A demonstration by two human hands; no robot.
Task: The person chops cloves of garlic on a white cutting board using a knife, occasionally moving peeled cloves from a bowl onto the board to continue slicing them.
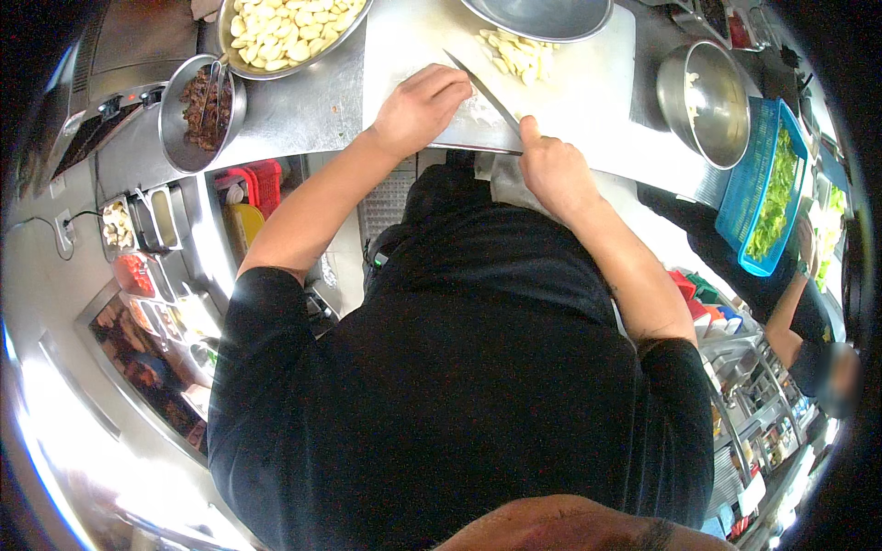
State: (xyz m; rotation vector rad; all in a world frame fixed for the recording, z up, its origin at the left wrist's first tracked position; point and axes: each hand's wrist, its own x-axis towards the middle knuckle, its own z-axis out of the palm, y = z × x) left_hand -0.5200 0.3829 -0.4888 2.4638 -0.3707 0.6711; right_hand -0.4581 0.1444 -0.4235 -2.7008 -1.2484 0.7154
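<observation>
My right hand (557, 169) grips the handle of a kitchen knife (486, 89), its blade angled up and left over a white cutting board (592, 89). Beside the blade, my left hand (426, 107) is bent over the board with its fingers curled. Whatever may lie beneath those fingertips is hidden. Beyond the knife sits a pile of pale cut pieces (521, 60), apparently garlic, next to a steel bowl (541, 24). At the upper left, a large metal bowl (227, 48) holds many whole pale cloves (293, 34).
A steel bowl (176, 131) of dark chopped food (204, 113) with tongs stands left. To the right are another steel bowl (716, 117) and a blue plastic basket (730, 206) of green leaves (775, 196). A co-worker's forearm (785, 306) reaches in at far right.
</observation>
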